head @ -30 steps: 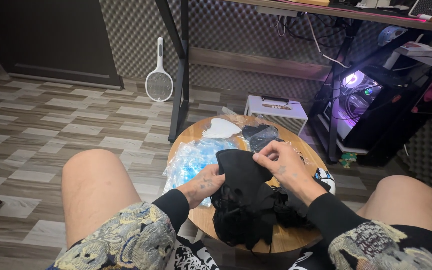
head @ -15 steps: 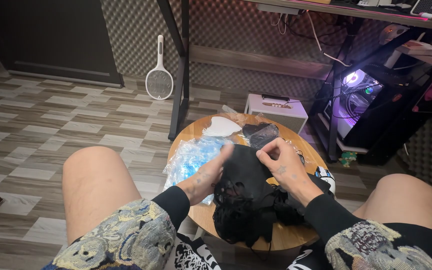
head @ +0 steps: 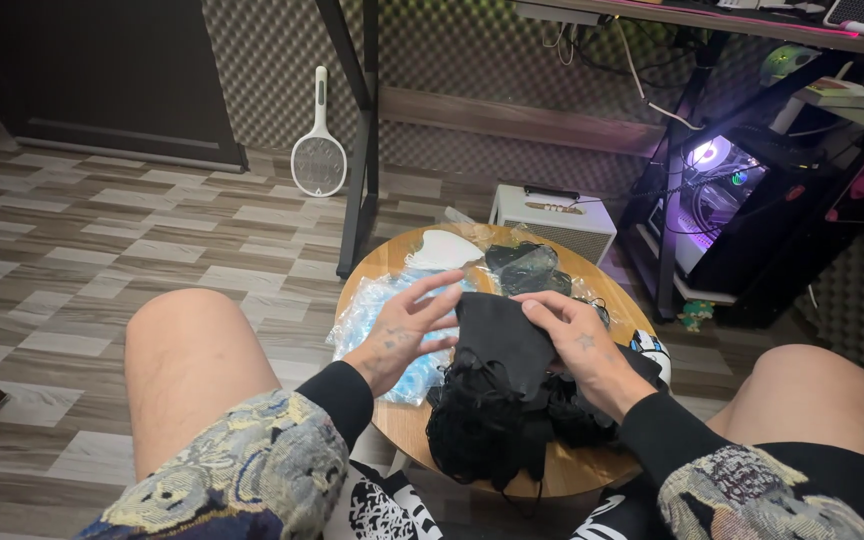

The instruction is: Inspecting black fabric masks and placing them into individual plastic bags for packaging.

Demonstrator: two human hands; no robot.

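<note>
Hands over black cloth on round surface

My left hand point(head: 402, 335) is spread wide and holds nothing, fingers at the edge of the black cloth point(head: 500, 335); my right hand point(head: 577, 345) lies flat on it, pressing, not pinching; the cloth lies on a black pile point(head: 482, 425) mid-surface point(head: 407, 425); I think smoothing works best outward from the middle, slowly.

A black cloth piece point(head: 500, 335) is laid flat on top of a heap of black cloth point(head: 497, 420), near the front edge of the round wooden bench point(head: 392, 262). Thin black strings are seen hanging from the heap. The flat piece is touched at its right side by the right hand point(head: 577, 340).
</note>
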